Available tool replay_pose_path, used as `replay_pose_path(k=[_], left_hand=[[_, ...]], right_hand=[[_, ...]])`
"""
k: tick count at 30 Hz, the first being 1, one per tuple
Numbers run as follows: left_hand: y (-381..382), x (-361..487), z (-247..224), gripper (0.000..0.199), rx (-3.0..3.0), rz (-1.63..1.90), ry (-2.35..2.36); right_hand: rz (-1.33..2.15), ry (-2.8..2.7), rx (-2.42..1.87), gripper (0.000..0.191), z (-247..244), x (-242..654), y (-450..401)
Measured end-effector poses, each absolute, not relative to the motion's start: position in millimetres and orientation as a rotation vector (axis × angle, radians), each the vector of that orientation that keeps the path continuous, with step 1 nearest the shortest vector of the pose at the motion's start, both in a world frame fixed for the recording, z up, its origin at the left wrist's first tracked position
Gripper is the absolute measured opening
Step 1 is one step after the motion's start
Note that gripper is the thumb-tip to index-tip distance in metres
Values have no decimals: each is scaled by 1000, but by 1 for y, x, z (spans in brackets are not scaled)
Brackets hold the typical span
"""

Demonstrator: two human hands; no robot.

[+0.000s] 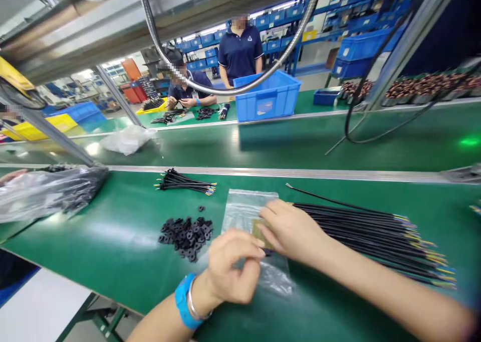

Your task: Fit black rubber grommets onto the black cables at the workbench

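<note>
Both my hands meet over a clear zip bag (248,201) lying flat on the green bench. My left hand (235,267), with a blue band at the wrist, is closed in a pinch. What its fingertips hold is hidden. My right hand (295,226) is curled just beside it, fingers bent down at a small tan-yellow patch (259,231); whatever they grip does not show. Left of the bag is a pile of small black rings (188,234), with a single ring (202,208) apart from it. Black cables (361,236) with coloured wire ends lie in a row under and beyond my right forearm.
A smaller cable bundle (186,182) lies behind the rings. A large plastic bag (48,191) rests at the left. Across a metal rail (263,172) stand a blue bin (267,99) and two co-workers. A flexible metal conduit (240,90) hangs overhead; a black cord (349,116) dangles right.
</note>
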State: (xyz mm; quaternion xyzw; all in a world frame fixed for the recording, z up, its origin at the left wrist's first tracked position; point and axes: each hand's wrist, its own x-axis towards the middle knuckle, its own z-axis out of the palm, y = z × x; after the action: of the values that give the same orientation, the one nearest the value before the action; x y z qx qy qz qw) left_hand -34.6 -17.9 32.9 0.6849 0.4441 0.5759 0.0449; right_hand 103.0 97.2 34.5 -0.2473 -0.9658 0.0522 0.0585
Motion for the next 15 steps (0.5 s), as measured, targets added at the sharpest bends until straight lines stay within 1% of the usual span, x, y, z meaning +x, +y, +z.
replay_pose_path(k=[2,4,8,11,13,15], left_hand=[[-27,-41,36,38,2337,1741,1280],[-33,-47,35,45,2426,1680,1259],[-40,-59,30,45,2420,1696,1305],[-39,-67,30,43,2398,1754,1314],[-36,-73,32,44,2403,1762,1309],[-35,-77,33,47,2386,1794,1360]], right_hand=[[188,-2962,-665,22,50,28,111],[237,-3009,-618,22,58,-47,127],[365,-3140,-620,29,50,-158,150],[441,-3198,-664,29,35,-194,153],[484,-3204,-719,30,30,-200,151],[527,-3174,-783,32,35,-192,146]])
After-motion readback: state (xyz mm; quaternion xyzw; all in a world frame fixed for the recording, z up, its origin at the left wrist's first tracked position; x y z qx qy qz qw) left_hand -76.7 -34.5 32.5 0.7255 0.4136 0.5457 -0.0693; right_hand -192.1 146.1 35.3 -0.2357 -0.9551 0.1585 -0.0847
